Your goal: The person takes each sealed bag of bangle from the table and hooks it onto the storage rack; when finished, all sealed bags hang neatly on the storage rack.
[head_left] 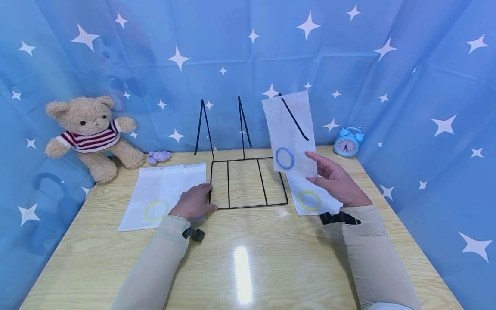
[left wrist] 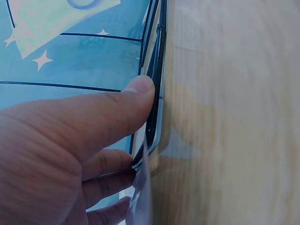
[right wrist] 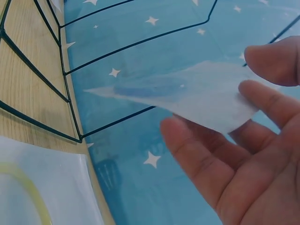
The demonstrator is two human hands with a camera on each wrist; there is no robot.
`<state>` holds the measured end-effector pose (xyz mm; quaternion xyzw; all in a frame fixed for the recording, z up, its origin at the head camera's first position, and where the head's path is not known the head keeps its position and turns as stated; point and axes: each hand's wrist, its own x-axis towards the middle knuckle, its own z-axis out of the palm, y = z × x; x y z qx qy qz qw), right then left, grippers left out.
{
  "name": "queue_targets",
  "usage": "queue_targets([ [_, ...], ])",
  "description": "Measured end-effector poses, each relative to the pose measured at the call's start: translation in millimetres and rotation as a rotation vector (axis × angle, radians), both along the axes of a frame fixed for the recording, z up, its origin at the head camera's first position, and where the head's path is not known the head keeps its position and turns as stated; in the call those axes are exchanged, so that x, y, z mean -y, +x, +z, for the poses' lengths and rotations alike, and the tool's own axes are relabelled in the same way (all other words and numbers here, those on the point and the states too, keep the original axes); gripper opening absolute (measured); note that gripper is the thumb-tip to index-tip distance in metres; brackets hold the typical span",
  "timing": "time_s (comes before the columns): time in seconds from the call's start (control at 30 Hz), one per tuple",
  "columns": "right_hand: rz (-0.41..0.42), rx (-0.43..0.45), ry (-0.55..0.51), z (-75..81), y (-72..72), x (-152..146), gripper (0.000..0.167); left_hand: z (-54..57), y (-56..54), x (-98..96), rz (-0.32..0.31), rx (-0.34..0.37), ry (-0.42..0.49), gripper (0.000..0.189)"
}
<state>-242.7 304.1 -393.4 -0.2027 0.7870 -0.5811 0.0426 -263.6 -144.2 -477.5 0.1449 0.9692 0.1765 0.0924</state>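
A black wire rack with upright bent prongs stands on the table. My left hand grips its front left corner, the thumb on the wire and the fingers curled at the corner. A white paper bag printed with a blue ring hangs from the right prong, which passes through its top. Beside the bag's right edge is my right hand, thumb and fingers spread apart; in the right wrist view the bag lies by the fingertips, and no pinch shows.
White bags with a yellow ring lie left of the rack; another yellow-ringed bag lies under the hanging one. Along the back are a teddy bear, a small purple toy and a blue alarm clock before a starry curtain.
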Motion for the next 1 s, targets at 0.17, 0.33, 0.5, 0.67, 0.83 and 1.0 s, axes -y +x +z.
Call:
queue_targets([
  [0.17,-0.030,0.007,0.041,0.2,-0.4,0.6,0.076,-0.2,-0.7,0.1,0.000,0.003,0.009,0.081],
  [0.33,-0.030,0.022,0.035,-1.3,-1.5,-0.6,0.075,-0.4,-1.6,0.2,-0.002,0.004,0.009,0.082],
  [0.5,-0.001,0.012,0.015,-5.4,-5.3,-3.2,0.072,-0.3,-1.8,0.0,-0.001,0.003,0.004,0.082],
  [0.67,-0.069,-0.005,0.085,-5.1,-6.1,-7.0,0.066,-1.1,-1.5,0.9,-0.004,-0.003,0.001,0.081],
  [0.83,-0.182,0.084,0.208,0.3,-4.4,-15.8,0.064,0.2,-0.5,0.3,-0.010,-0.004,0.000,0.081],
  [1.0,-0.212,0.162,0.379,1.1,-4.4,-35.1,0.073,2.7,0.3,-0.3,-0.007,0.003,-0.002,0.080],
])
